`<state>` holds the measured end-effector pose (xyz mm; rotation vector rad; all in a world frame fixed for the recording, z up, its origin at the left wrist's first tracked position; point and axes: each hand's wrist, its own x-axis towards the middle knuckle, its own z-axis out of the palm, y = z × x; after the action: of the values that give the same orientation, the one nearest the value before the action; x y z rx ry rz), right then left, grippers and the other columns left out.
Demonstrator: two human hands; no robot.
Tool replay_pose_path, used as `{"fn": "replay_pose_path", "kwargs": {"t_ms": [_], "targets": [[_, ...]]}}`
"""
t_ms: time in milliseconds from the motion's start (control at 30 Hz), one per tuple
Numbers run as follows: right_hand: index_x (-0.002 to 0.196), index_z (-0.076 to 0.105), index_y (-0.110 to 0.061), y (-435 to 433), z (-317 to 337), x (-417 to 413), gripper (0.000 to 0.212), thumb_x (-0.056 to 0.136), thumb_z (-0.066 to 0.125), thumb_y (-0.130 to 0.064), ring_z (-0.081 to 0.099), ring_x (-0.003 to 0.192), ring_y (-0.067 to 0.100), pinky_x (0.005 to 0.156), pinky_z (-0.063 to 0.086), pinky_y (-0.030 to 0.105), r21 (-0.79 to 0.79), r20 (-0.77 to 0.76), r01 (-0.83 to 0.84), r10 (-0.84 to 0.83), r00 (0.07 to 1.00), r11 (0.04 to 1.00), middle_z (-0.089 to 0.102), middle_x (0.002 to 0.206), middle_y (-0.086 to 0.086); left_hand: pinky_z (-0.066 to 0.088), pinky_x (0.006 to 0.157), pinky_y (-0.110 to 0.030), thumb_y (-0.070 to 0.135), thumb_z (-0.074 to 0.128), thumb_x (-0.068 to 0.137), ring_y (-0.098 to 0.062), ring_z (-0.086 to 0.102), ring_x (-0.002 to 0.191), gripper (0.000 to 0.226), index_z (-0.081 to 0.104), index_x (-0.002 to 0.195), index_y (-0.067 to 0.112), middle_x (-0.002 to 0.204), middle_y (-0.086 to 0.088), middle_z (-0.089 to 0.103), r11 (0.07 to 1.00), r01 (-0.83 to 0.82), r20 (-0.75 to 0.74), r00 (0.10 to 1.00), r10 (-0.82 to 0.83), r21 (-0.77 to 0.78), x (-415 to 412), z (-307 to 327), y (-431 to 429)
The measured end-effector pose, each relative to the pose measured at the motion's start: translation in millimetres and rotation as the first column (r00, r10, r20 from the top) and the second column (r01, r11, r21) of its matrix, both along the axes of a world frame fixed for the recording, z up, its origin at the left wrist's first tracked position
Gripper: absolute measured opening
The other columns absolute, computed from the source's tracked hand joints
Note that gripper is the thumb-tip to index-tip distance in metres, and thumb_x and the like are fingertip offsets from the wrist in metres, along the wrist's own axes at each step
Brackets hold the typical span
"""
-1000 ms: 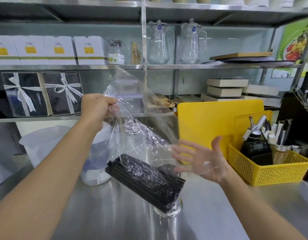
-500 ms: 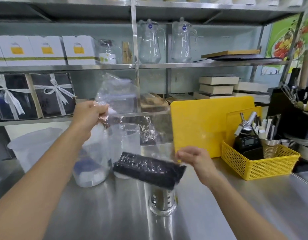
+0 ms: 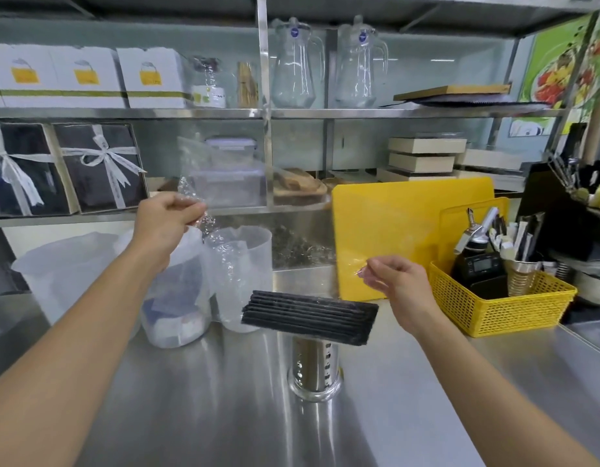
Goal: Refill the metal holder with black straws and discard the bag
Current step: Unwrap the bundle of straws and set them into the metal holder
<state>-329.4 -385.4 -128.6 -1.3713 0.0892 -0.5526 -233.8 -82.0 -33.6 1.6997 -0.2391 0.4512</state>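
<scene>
Tabletop (image 3: 224, 416) bare in front of and to both sides of the metal holder (image 3: 313, 369). Straw bundle (image 3: 308, 316) lies across the holder's mouth, blocking it. Plastic tubs (image 3: 237, 278) crowd behind-left; cutting board (image 3: 393, 230) and yellow basket (image 3: 500, 308) close the right-rear side.

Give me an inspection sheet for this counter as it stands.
Surface: steel counter, shiny, no spills seen.
Job's things: black straws bundled, lying level inside the clear bag, held above the metal holder; none seen in the holder.
Clutter: yellow basket of tools, yellow cutting board, translucent plastic containers at left.
Grips: left hand pinches the bag's upper end; right hand pinches its other edge.
Cables: nothing seen.
Surroundings: shelves with two glass pitchers, white boxes, ribboned dark boxes.
</scene>
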Motion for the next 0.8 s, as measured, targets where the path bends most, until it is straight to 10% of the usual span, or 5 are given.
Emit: {"fn": "replay_pose_path", "kwargs": {"t_ms": [300, 600, 700, 800], "targets": [[0.07, 0.059, -0.01, -6, -2, -4, 0.027, 0.094, 0.047, -0.013, 0.068, 0.081, 0.022, 0.084, 0.051, 0.043, 0.344, 0.138, -0.183, 0.143, 0.98, 0.921, 0.069, 0.069, 0.002, 0.045, 0.051, -0.008, 0.017, 0.07, 0.078, -0.001, 0.062, 0.057, 0.008, 0.063, 0.083, 0.016, 0.06, 0.009, 0.07, 0.989, 0.141, 0.032, 0.99, -0.14, -0.033, -4, -1, -10], [0.065, 0.059, -0.014, -14, -13, -8, 0.032, 0.094, 0.046, -0.014, 0.069, 0.078, 0.017, 0.077, 0.049, 0.038, 0.52, 0.142, -0.2, 0.147, 0.979, 0.831, 0.068, 0.067, 0.0, 0.027, 0.096, -0.042, 0.037, 0.078, 0.066, -0.021, 0.041, 0.118, 0.102, 0.007, 0.139, 0.034, 0.138, -0.007, 0.039, 0.992, 0.117, -0.25, 0.96, -0.123, -0.039, 1, -44, -8], [0.068, 0.057, -0.013, -13, -14, -9, 0.028, 0.094, 0.046, -0.013, 0.067, 0.079, 0.018, 0.076, 0.049, 0.038, 0.538, 0.119, -0.19, 0.149, 0.982, 0.821, 0.068, 0.067, 0.001, 0.038, 0.088, -0.031, 0.024, 0.078, 0.068, -0.011, 0.057, 0.096, 0.077, 0.034, 0.131, 0.023, 0.106, 0.0, 0.062, 0.982, 0.171, -0.213, 0.96, -0.184, -0.077, -4, -53, -12], [0.072, 0.056, -0.013, -13, -14, -11, 0.024, 0.094, 0.046, -0.014, 0.064, 0.081, 0.02, 0.075, 0.049, 0.035, 0.454, 0.034, -0.13, 0.128, 0.991, 0.882, 0.065, 0.073, 0.003, 0.041, 0.071, -0.024, 0.019, 0.076, 0.07, -0.013, 0.058, 0.075, 0.012, 0.065, 0.074, 0.018, 0.072, 0.001, 0.063, 0.987, 0.161, -0.146, 0.977, -0.157, 0.015, -5, -55, -16]]}}
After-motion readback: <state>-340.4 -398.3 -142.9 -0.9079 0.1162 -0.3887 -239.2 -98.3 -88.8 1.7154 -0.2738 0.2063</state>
